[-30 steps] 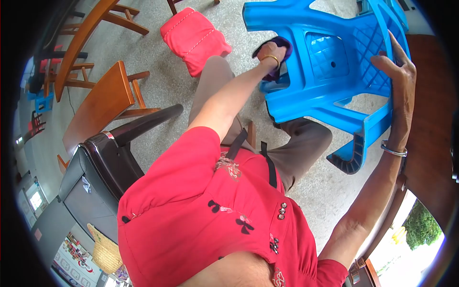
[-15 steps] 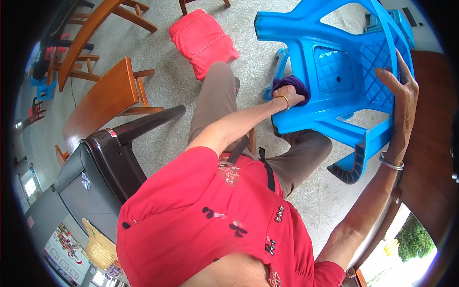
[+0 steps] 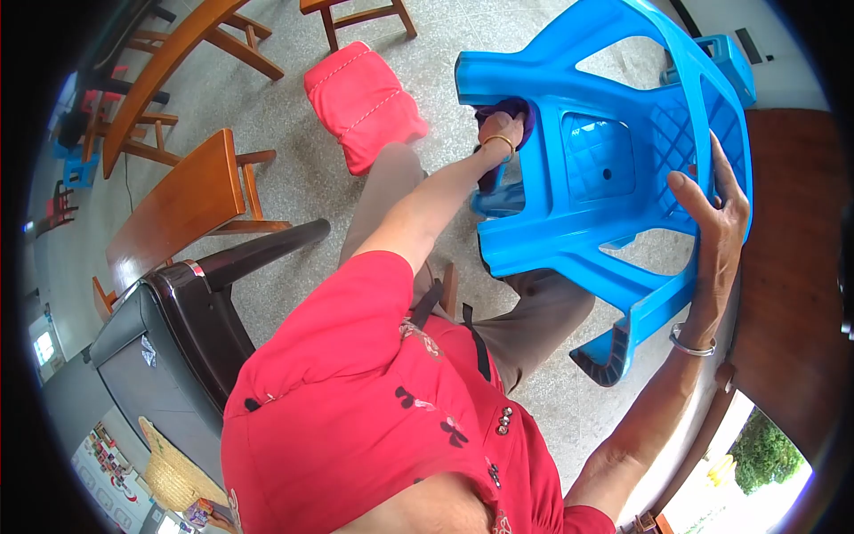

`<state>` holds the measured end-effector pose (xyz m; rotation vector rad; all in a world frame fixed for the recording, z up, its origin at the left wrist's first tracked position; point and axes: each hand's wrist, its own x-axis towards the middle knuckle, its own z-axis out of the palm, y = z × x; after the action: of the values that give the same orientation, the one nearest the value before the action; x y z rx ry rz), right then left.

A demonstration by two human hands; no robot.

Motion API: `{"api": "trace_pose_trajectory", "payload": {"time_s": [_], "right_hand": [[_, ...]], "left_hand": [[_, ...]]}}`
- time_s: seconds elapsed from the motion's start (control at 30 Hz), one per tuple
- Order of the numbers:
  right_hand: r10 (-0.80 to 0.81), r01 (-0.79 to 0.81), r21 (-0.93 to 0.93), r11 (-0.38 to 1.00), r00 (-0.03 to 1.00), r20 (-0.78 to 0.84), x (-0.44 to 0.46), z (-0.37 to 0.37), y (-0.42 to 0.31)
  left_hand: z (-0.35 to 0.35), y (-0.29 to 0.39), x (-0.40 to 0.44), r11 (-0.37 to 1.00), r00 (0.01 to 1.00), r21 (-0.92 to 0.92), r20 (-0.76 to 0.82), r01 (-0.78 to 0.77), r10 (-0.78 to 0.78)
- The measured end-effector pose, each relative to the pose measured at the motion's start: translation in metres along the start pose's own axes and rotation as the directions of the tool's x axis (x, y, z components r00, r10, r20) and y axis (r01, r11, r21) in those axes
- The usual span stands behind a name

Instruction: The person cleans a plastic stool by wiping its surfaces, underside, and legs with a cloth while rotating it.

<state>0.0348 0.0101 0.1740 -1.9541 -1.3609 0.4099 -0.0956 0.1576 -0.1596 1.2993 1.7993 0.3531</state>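
Observation:
A blue plastic armchair (image 3: 544,182) with a lattice back stands before me, its seat facing up. My left hand (image 3: 501,130), with a gold bangle above it, is closed on a dark purple cloth (image 3: 528,123). The cloth is pressed against the front edge of the seat, by the far armrest. My right hand (image 3: 722,212), a silver bangle at its wrist, grips the outer frame of the chair's back, thumb and fingers apart around it. Part of the cloth is hidden under my left hand.
A red padded cloth bundle (image 3: 365,102) lies on the speckled floor ahead. Wooden chairs (image 3: 182,209) and a dark armchair (image 3: 200,307) are on the left, with a straw hat (image 3: 173,467) behind. A brown wooden panel (image 3: 787,294) borders the right side.
My left hand has moved the purple cloth along the seat's front edge toward the far armrest. The chair appears slightly further left and lower in view; my right hand keeps its hold.

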Motion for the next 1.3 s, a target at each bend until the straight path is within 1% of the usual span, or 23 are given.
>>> {"api": "trace_pose_trajectory", "payload": {"time_s": [0.07,0.13,0.17,0.23,0.27,0.3,0.37,0.43,0.5,0.57,0.6,0.67,0.7,0.77,0.8,0.83,0.9,0.97,1.03,1.07,1.13,1.23,1.3], "right_hand": [[-0.003,0.003,0.007,1.000,1.000,-0.018,0.001,0.001,0.002],[0.019,-0.019,0.014,1.000,1.000,-0.006,0.004,0.001,-0.001],[0.034,-0.034,0.020,0.999,0.999,0.011,0.005,0.003,-0.002],[0.029,-0.030,0.025,0.999,0.999,0.021,0.010,0.006,-0.003],[0.026,-0.026,0.027,0.999,0.999,0.025,0.012,0.007,-0.004],[0.021,-0.022,0.034,0.999,0.999,0.024,0.012,0.007,-0.004],[-0.042,0.042,-0.009,0.999,0.999,0.013,0.015,0.009,-0.003],[-0.035,0.035,-0.016,0.999,0.999,0.025,0.015,0.011,-0.009],[-0.029,0.029,-0.017,0.999,0.999,0.030,0.019,0.014,-0.015],[0.011,-0.010,-0.032,0.999,0.999,0.040,0.019,0.016,-0.020],[0.010,-0.008,-0.034,0.999,0.999,0.047,0.019,0.017,-0.021],[0.018,-0.017,-0.024,1.000,0.999,0.042,0.021,0.016,-0.022],[0.009,-0.008,-0.024,1.000,0.999,0.046,0.022,0.016,-0.023],[0.016,-0.016,0.003,1.000,0.998,0.058,0.019,0.014,-0.022],[0.008,-0.008,-0.003,1.000,0.998,0.056,0.017,0.012,-0.023],[0.015,-0.014,-0.021,1.000,0.999,0.050,0.013,0.009,-0.022],[0.025,-0.023,-0.047,0.999,0.999,0.041,0.008,0.006,-0.018],[0.016,-0.017,-0.050,0.999,1.000,-0.023,0.004,0.003,-0.011],[0.038,-0.039,-0.047,0.998,0.999,-0.021,0.002,0.001,-0.009],[0.055,-0.055,-0.033,0.998,0.998,-0.021,0.001,0.000,-0.009],[0.057,-0.057,-0.032,0.998,0.998,-0.005,0.002,-0.001,-0.014],[0.046,-0.046,-0.046,0.998,0.999,0.005,0.004,-0.001,-0.010],[0.009,-0.011,-0.058,0.998,0.999,-0.036,0.006,0.002,-0.006]], "left_hand": [[0.015,-0.004,0.002,0.999,0.999,-0.029,-0.046,-0.014,0.012],[0.024,-0.005,0.000,0.962,0.988,-0.267,-0.123,0.053,-0.089],[0.026,-0.008,-0.003,0.963,0.988,-0.266,-0.125,0.054,-0.090],[0.026,-0.015,-0.009,0.913,0.961,-0.373,-0.271,-0.163,0.061],[0.024,-0.019,-0.011,0.934,0.973,-0.335,-0.226,-0.126,0.050],[0.022,-0.022,-0.015,0.934,0.971,-0.332,-0.234,-0.131,0.053],[0.025,-0.030,-0.022,0.928,0.987,-0.371,-0.154,-0.021,-0.039],[0.041,-0.064,-0.021,0.955,0.956,-0.111,-0.130,-0.276,0.261],[0.087,-0.105,-0.011,0.944,0.942,-0.021,-0.073,-0.330,0.328],[0.056,-0.083,-0.065,0.985,0.993,-0.132,0.026,-0.112,0.117],[0.054,-0.088,-0.075,0.985,0.994,-0.135,0.025,-0.106,0.111],[0.047,-0.090,-0.083,0.963,0.949,-0.133,0.182,-0.235,0.256],[0.049,-0.093,-0.077,0.963,0.951,-0.138,0.174,-0.233,0.255],[0.065,-0.104,-0.061,0.930,0.894,-0.002,0.276,-0.368,0.354],[0.063,-0.102,-0.057,0.906,0.877,-0.010,0.247,-0.423,0.412],[0.064,-0.097,-0.053,0.905,0.875,-0.018,0.246,-0.425,0.416],[0.061,-0.080,-0.047,0.947,0.940,0.005,0.123,-0.322,0.319],[0.037,-0.046,-0.051,0.991,0.991,-0.063,0.048,-0.120,0.123],[0.027,-0.019,-0.041,0.999,0.999,-0.031,0.000,-0.041,0.041],[0.019,-0.008,-0.038,0.999,1.000,-0.041,0.018,0.002,-0.002],[0.007,0.009,-0.018,0.997,0.997,-0.059,0.061,0.053,-0.050],[-0.002,0.027,0.002,0.993,0.994,-0.068,-0.061,0.091,-0.096],[0.001,0.030,0.012,0.983,0.987,-0.127,-0.073,0.133,-0.143]]}}
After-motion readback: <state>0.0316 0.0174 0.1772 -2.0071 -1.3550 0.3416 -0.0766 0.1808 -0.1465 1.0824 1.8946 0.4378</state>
